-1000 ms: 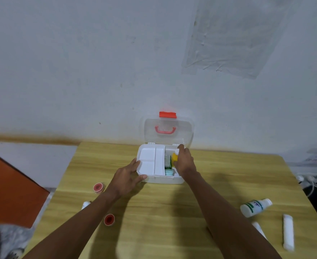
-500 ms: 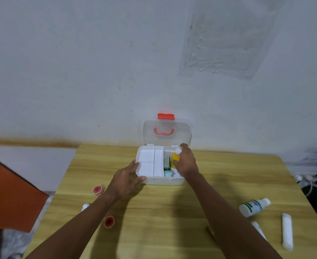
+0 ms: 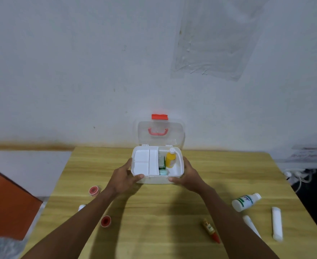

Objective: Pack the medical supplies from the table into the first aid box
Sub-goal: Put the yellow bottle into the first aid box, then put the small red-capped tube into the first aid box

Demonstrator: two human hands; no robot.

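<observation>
Hands gripping the white plastic first aid box at the far middle of the yellow wooden table, clear lid standing open. Left hand clasping the box's left front corner, fingers curled on its side, thumb pressing the front rim. Right hand clasping the box's right front corner likewise. Yellow bottle with white cap lying inside the box's right compartment, beside green packets. Lying right of the box: white bottle with green label, white rolled bandage, small orange tube with red tip. Sitting left of the box: two red tape rolls.
</observation>
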